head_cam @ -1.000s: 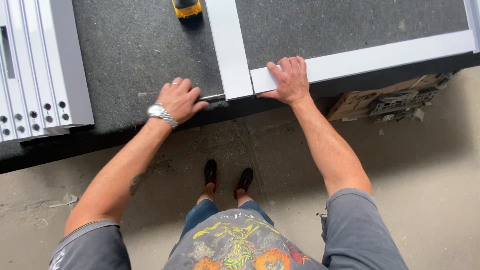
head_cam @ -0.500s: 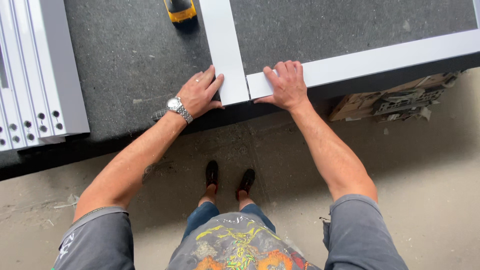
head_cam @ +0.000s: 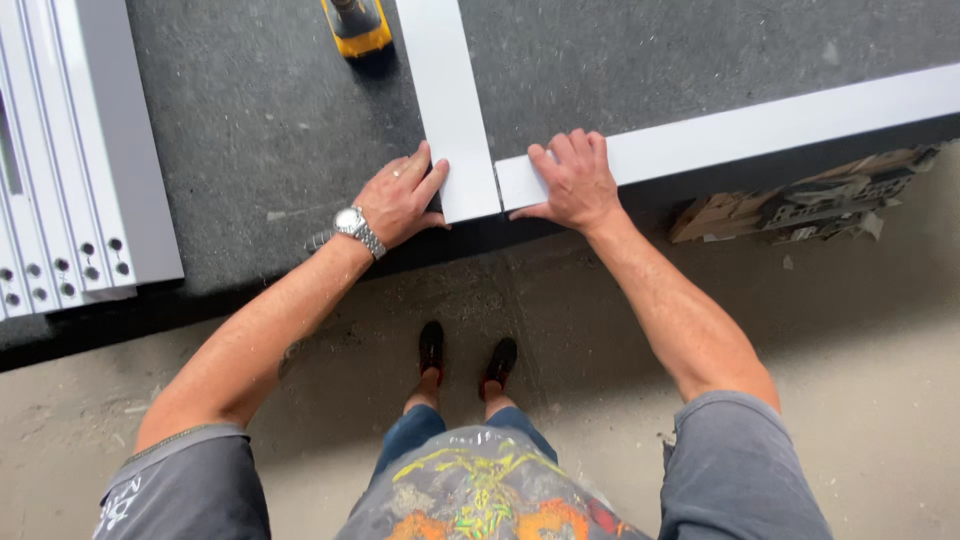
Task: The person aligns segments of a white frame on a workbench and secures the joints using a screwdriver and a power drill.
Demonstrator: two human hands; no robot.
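Two white strips meeting in corner at near table edge: upright strip, cross strip; left hand flat against upright one; right hand flat on cross one, nothing gripped; yellow drill behind; grey table.

On the table, one profile runs near to far, another extends right from its near end. The left hand lies left of their corner, the right hand on the right-running profile. A drill sits far, stacked profiles at left.

A dark felt-topped bench carries white profiles, a yellow tool, perhaps a drill.
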